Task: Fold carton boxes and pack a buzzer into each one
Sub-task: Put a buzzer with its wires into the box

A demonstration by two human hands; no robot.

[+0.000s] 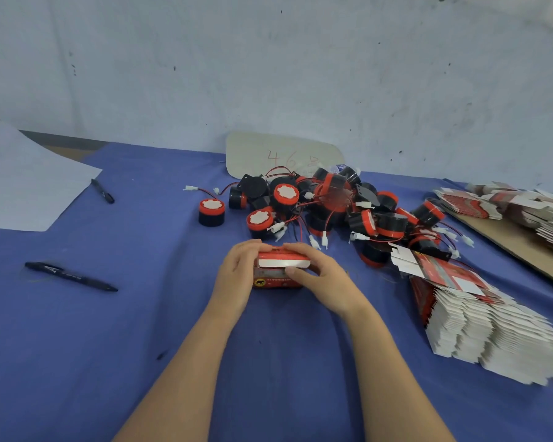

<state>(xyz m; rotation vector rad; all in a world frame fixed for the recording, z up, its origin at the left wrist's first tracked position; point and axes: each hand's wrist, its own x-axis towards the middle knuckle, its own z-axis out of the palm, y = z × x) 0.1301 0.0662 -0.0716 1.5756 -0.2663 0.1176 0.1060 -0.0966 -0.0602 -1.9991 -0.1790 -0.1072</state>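
A small red carton box [278, 280] stands on the blue cloth at the centre, its white lid flap folded partly over the top. My left hand [237, 275] grips the box's left end. My right hand [323, 279] holds the right end, with the thumb on the white flap and the fingers curled over the far side. What is inside the box is hidden. Behind it lies a heap of black-and-red buzzers [329, 205] with red and black wires and white plugs. One buzzer [211, 212] stands apart at the left. A stack of flat cartons [479, 320] lies at the right.
Two black pens [71, 276] [103, 191] lie on the cloth at the left, near a white paper sheet [23, 183]. More flat cartons [530, 208] rest on brown cardboard at the far right. A pale board [278, 154] with red numbers leans on the wall.
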